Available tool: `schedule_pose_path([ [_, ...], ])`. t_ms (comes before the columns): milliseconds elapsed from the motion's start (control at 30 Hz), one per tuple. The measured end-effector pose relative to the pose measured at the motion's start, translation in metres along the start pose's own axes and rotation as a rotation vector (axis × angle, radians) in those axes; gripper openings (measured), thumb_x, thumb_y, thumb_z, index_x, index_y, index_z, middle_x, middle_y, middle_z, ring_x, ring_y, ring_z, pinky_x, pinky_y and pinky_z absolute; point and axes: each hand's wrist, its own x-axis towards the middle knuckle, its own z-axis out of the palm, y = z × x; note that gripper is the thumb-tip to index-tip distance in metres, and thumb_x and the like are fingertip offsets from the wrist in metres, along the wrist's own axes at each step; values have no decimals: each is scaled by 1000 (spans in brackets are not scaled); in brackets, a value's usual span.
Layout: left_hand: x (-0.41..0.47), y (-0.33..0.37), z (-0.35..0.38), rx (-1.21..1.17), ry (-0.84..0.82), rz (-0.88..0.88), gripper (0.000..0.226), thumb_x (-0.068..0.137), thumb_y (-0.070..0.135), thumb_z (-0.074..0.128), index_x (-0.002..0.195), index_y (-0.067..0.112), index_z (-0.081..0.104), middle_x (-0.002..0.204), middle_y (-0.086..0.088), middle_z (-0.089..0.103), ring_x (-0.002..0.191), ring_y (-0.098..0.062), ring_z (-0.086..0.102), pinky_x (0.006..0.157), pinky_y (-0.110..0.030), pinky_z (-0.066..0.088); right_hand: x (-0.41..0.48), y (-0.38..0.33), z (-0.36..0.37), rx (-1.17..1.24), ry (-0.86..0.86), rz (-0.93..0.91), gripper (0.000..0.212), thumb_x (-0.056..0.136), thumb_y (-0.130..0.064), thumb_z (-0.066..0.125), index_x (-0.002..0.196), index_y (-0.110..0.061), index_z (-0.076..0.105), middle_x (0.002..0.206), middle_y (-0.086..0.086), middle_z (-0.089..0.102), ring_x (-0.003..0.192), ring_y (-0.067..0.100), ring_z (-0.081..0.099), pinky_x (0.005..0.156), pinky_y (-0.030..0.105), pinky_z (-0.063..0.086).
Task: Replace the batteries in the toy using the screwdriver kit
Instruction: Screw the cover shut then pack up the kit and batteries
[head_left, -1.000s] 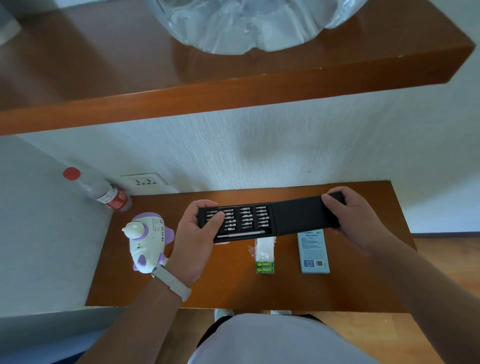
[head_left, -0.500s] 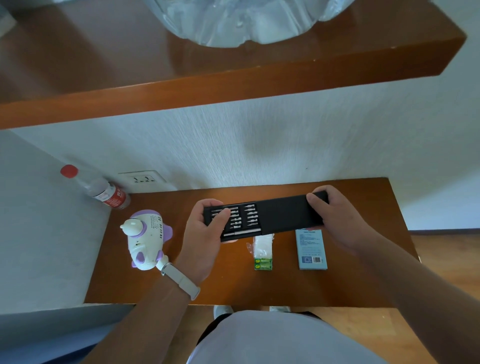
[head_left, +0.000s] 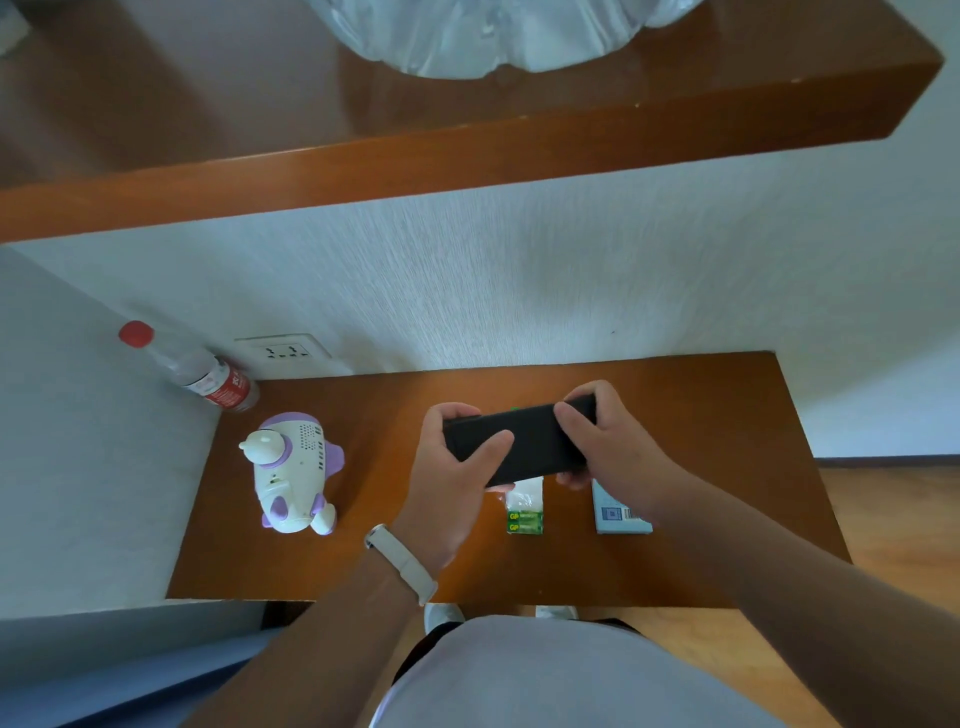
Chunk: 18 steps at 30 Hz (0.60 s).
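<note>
The black screwdriver kit case (head_left: 524, 441) is closed, its bit tray slid fully inside, and it hovers over the wooden table (head_left: 701, 415). My left hand (head_left: 457, 467) grips its left end with the thumb on top. My right hand (head_left: 608, 441) grips its right end. A white and purple toy (head_left: 291, 473) lies on the table to the left of my hands. A pack of green batteries (head_left: 525, 512) in a clear wrapper lies just below the case.
A light blue box (head_left: 621, 514) lies beside the batteries, partly under my right wrist. A red-capped water bottle (head_left: 202, 374) stands in the back left corner by a wall socket (head_left: 283, 351). A wooden shelf (head_left: 467, 150) overhangs the table.
The kit's bit tray, drawn out to the left a second ago, has slid back into its sleeve. My hands have come closer together on the closed case.
</note>
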Motion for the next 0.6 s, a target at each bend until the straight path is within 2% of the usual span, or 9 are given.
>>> schedule_pose_path([
  [100,-1,-2,1,-24,2,-11,31,91,15,69,113,24,49,111,-11,55,102,-29,64,69,-33,62,4,6,11,-72,14,5,21,103,-38,44,114,-22,38,103,11,58,70,15,60,54,19,52],
  [233,2,-3,0,-41,7,-30,29,94,12,65,113,24,48,111,-10,54,101,-27,62,66,-27,60,10,13,22,-227,68,-1,30,100,-45,48,119,-28,33,105,0,52,93,16,59,78,30,59],
  [333,11,1,0,-19,-3,-29,30,94,11,63,117,24,48,113,-10,53,104,-28,61,70,-31,61,15,14,24,-202,75,27,29,99,-45,49,116,-28,34,107,1,50,95,16,57,80,29,57],
  [433,19,3,-5,51,-79,-29,34,93,9,64,118,25,48,112,-8,53,107,-30,61,81,-40,62,13,16,21,-13,45,116,16,101,-35,46,113,-25,42,107,6,52,92,18,56,74,31,54],
  [500,23,4,-8,52,-109,-25,37,92,6,64,120,25,48,114,-10,55,108,-30,62,82,-39,62,11,19,23,140,88,151,11,102,-30,45,113,-26,46,110,8,53,95,20,56,75,31,55],
  [600,26,1,-12,-249,-82,-101,36,95,4,60,127,16,49,117,-16,64,105,-31,69,77,-33,61,9,21,32,377,195,174,10,102,-26,49,111,-24,49,112,10,53,98,21,55,71,28,54],
])
